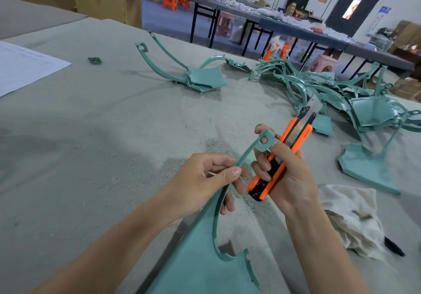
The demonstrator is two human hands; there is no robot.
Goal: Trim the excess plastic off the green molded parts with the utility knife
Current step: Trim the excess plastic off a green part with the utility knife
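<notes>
1. The left hand (200,179) pinches the thin curved arm of a teal-green molded plastic part (198,266); the part's flat panel hangs below the wrist.
2. The right hand (291,179) is clamped on 1 orange-and-black utility knife (296,137), blade out, with its thumb touching the part's holed tab.
3. On the grey cloth-covered table (91,134) beyond the hands stands 1 lone green part (202,77). To the right lies 1 tangled heap of green parts (330,93), too tangled to count.

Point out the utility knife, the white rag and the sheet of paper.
utility knife (300,137): head view, orange casing.
white rag (348,214): head view, crumpled middle.
sheet of paper (25,68): head view, printed face.
</notes>
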